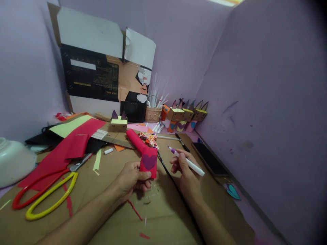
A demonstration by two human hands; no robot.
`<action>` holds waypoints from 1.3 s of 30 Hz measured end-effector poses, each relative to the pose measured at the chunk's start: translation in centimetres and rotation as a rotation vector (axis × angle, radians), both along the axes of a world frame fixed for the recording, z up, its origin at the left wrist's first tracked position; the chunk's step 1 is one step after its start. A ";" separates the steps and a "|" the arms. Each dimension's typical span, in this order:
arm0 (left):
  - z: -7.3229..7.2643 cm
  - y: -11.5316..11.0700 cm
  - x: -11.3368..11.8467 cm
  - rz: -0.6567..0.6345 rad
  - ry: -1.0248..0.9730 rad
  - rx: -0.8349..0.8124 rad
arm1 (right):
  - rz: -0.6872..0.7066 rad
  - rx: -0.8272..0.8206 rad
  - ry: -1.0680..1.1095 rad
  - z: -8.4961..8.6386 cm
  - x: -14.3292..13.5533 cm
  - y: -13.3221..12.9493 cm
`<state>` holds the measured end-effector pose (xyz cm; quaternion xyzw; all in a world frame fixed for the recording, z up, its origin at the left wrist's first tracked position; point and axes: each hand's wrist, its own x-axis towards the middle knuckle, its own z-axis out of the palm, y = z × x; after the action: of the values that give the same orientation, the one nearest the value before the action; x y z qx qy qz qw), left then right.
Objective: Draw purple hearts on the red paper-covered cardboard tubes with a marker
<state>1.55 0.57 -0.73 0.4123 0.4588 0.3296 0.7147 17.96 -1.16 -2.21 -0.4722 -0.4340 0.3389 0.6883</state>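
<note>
Pale purple walls (265, 88) behind and at right. Bench (251, 217) below, mostly under a brown cardboard sheet (122, 228). Opened-out carton (93, 73) stands upright at the back wall, white, black and brown faces showing. Left side: long red paper (76, 144), partly over black material, with red-and-yellow-handled scissors (73, 175) lying just in front of it; white bowl (15, 163) at the far left edge. Dark phone (211, 158) flat at right, near the wall.

Hands are apart from each other, both gripping something. Left hand (130, 178) pinches the red piece (148, 162), thumb in front at its lower edge; piece is near the middle of the view, held up above the cardboard, purple heart facing the camera. Right hand (187, 166) grips a white marker (190, 163) like a pen, purple tip pointing up and left, not touching the red piece.

Row of three eared cardboard figures (176, 115) at back right, hearts on their bodies; woven basket (153, 115) of white sticks just left of them. Red roll (136, 140) lies behind the red piece, eared cardboard head (119, 126) behind that. Smallest: teal heart (233, 192) by the phone, white cylinder (108, 151), thin red scraps (135, 210) in front of the left hand
</note>
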 end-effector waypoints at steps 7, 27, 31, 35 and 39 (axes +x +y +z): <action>-0.5 -0.1 0.0 0.015 -0.081 0.033 | 0.173 -0.124 0.098 0.2 -0.4 0.4; -0.8 -0.4 0.3 -0.064 -0.221 0.055 | 0.648 -0.094 0.348 0.1 -1.8 -0.2; -0.7 -0.5 0.4 -0.069 -0.219 0.049 | 0.650 -0.071 0.387 -0.1 -1.7 -0.1; -0.9 -0.6 0.5 -0.064 -0.210 0.059 | 0.662 -0.087 0.409 -0.1 -1.5 -0.1; -1.2 -0.6 0.7 -0.047 -0.176 0.084 | 0.658 -0.109 0.423 -0.3 -1.6 0.0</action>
<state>2.22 -0.02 -1.93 0.4218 0.3701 0.3666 0.7421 16.39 -1.13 -2.48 -0.2634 -0.3923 0.6536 0.5912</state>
